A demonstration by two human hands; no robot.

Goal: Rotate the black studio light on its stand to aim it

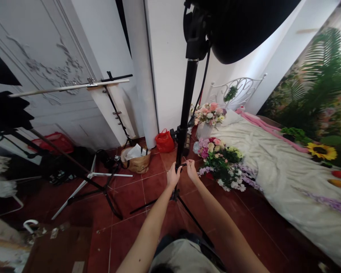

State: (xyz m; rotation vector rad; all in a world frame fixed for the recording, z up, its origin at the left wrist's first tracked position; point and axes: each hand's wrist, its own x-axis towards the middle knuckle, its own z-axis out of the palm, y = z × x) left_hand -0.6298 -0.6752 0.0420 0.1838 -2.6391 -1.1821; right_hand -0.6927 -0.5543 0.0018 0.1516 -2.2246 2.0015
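In the head view, your two hands meet at the centre of the frame on a black light stand [184, 106], whose pole runs from the lower middle up to the top edge. Your right grip [190, 167] is closed, its fingertips [187, 163] pinching a small black knob [183, 164] that sticks out from the pole. Your left grip [174, 176] is curled up against the pole just below that knob, though you can't tell whether it is closed around it. A black softbox [244, 26] fills the top of the frame, upper right, on top of the stand.

Just right of your hands, a mixed flower bouquet [220, 163] sits at the foot of a bed with a rumpled cream cover [272, 170]. Behind it, a pink bouquet stands in a white vase [204, 131], near a white metal headboard [238, 91]. Left of the pole lie a red bag [165, 141] and a woven basket [135, 160] on the red tile floor [142, 223], and a second stand with a white bar [69, 87] stands at upper left.
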